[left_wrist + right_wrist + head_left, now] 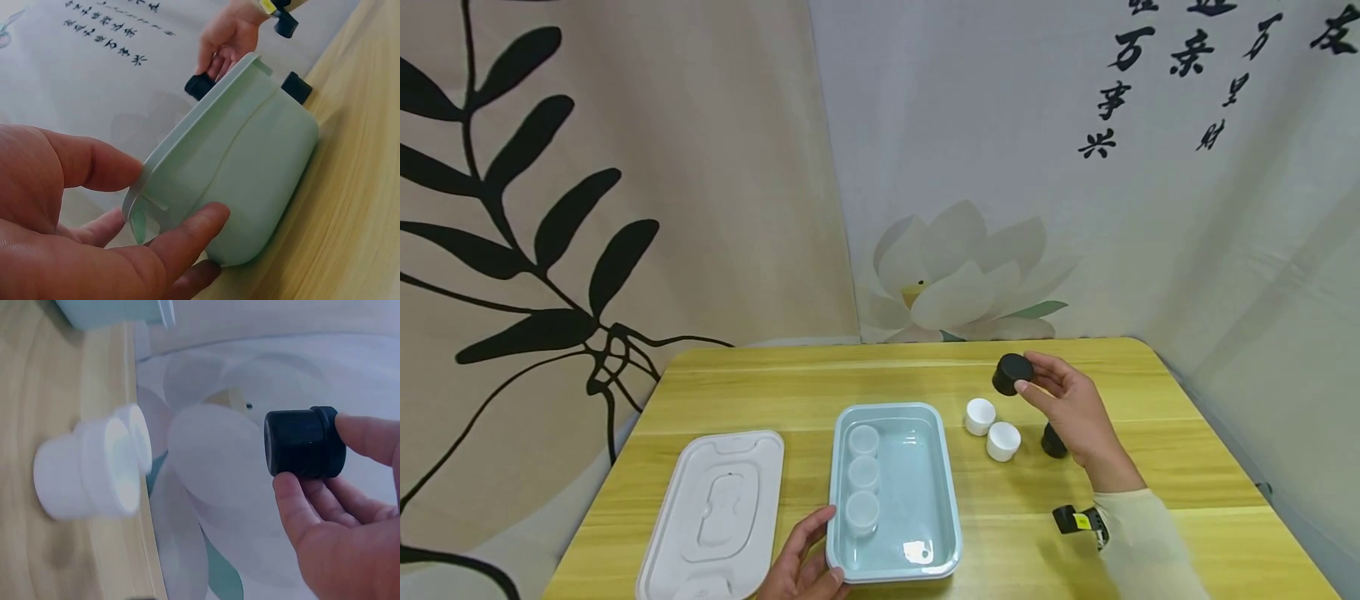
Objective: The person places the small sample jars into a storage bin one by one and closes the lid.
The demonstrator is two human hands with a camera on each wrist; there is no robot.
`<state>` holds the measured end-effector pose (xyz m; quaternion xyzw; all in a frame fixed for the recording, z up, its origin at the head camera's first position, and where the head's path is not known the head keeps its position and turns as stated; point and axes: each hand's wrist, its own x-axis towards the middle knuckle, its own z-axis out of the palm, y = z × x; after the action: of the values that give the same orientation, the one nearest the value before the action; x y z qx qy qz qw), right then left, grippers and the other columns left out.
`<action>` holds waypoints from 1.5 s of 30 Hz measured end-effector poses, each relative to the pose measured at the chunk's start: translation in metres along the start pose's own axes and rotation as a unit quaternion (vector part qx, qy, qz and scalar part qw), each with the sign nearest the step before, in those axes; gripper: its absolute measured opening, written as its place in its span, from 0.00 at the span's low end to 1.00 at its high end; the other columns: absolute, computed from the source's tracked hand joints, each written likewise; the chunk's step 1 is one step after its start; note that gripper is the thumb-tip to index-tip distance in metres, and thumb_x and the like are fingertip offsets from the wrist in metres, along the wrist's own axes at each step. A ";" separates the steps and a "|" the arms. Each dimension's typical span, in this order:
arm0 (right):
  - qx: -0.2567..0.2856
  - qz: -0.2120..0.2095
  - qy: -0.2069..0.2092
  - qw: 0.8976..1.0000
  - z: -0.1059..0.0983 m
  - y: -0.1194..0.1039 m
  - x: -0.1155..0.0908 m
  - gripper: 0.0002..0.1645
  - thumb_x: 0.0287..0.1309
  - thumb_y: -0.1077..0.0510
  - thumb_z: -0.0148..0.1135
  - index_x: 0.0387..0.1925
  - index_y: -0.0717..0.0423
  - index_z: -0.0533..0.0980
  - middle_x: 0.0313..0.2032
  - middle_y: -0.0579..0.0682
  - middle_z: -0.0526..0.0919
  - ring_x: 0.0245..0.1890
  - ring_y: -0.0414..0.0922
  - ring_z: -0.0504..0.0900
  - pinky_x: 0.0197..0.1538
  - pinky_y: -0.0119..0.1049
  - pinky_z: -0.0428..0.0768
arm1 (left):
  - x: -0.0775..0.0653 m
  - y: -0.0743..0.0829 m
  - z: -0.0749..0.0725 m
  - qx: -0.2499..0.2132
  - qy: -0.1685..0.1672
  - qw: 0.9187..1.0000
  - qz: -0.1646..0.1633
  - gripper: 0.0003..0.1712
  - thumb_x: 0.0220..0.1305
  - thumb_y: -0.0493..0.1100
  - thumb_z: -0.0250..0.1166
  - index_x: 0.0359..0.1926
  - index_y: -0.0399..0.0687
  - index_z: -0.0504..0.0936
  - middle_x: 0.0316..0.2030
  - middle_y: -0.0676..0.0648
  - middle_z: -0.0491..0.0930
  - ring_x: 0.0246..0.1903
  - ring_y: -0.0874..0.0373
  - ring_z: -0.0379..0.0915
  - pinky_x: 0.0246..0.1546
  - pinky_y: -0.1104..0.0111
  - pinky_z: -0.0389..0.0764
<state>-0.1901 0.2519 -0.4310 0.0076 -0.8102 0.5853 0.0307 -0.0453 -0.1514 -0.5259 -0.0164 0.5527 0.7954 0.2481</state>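
- The right hand (1067, 408) grasps a small black cylindrical cup (1011, 375) between thumb and fingers, lifted clear of the wooden table (1180, 467).
- The left hand (808, 558) grips the near left corner of a pale blue rectangular container (921, 492), its fingers around the rim and against the outer wall.
- Inside that container, three round whitish pieces (862, 512) stand in a row along the left wall.
- Two white cups (1003, 442) stand just beside each other on the table, right of the container and near the raised black cup.
- A second black cup (1053, 443) sits on the table, partly hidden behind the right hand.
- A white rectangular lid (722, 508) lies flat left of the container.
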 end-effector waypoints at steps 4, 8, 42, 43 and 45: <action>0.011 -0.009 -0.022 1.000 0.015 -0.002 0.002 0.36 0.73 0.54 0.67 0.76 0.58 0.68 0.71 0.61 0.74 0.71 0.58 0.73 0.55 0.18 0.78 | 0.000 0.000 -0.001 -0.001 -0.003 1.000 -0.006 0.52 0.72 0.39 0.65 0.84 0.47 0.42 0.83 0.31 0.31 0.67 0.55 0.73 0.61 0.60 0.82; 0.021 -0.021 -0.040 0.999 0.034 -0.005 0.000 0.34 0.71 0.58 0.69 0.74 0.60 0.71 0.69 0.62 0.76 0.68 0.59 0.75 0.55 0.19 0.78 | 0.000 -0.001 -0.002 -0.002 -0.005 1.000 -0.010 0.52 0.72 0.38 0.65 0.84 0.47 0.41 0.83 0.31 0.30 0.68 0.55 0.73 0.61 0.60 0.81; -0.019 -0.056 -0.125 0.990 0.141 -0.010 -0.004 0.27 0.63 0.61 0.73 0.63 0.61 0.79 0.53 0.56 0.87 0.58 0.56 0.86 0.57 0.45 0.86 | 0.002 -0.001 0.000 0.008 0.013 1.000 -0.003 0.51 0.71 0.39 0.67 0.84 0.46 0.45 0.82 0.30 0.35 0.67 0.53 0.74 0.59 0.59 0.82; -0.026 -0.056 -0.123 0.991 0.142 -0.010 -0.004 0.27 0.63 0.61 0.73 0.63 0.61 0.79 0.53 0.56 0.87 0.57 0.56 0.86 0.57 0.46 0.86 | 0.002 -0.002 0.000 0.007 0.012 1.000 -0.002 0.51 0.71 0.39 0.67 0.84 0.46 0.45 0.82 0.30 0.35 0.67 0.53 0.73 0.60 0.59 0.82; -0.042 -0.052 -0.119 0.991 0.144 -0.011 -0.005 0.27 0.63 0.61 0.73 0.62 0.60 0.80 0.52 0.54 0.87 0.57 0.55 0.86 0.56 0.45 0.86 | 0.002 -0.002 0.000 0.007 0.011 1.000 -0.001 0.51 0.71 0.39 0.67 0.84 0.46 0.45 0.82 0.30 0.35 0.67 0.54 0.73 0.60 0.59 0.82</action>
<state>-0.1910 0.1112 -0.4658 0.1181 -0.8304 0.5433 -0.0352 -0.0460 -0.1505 -0.5280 -0.0238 0.5613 0.7908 0.2429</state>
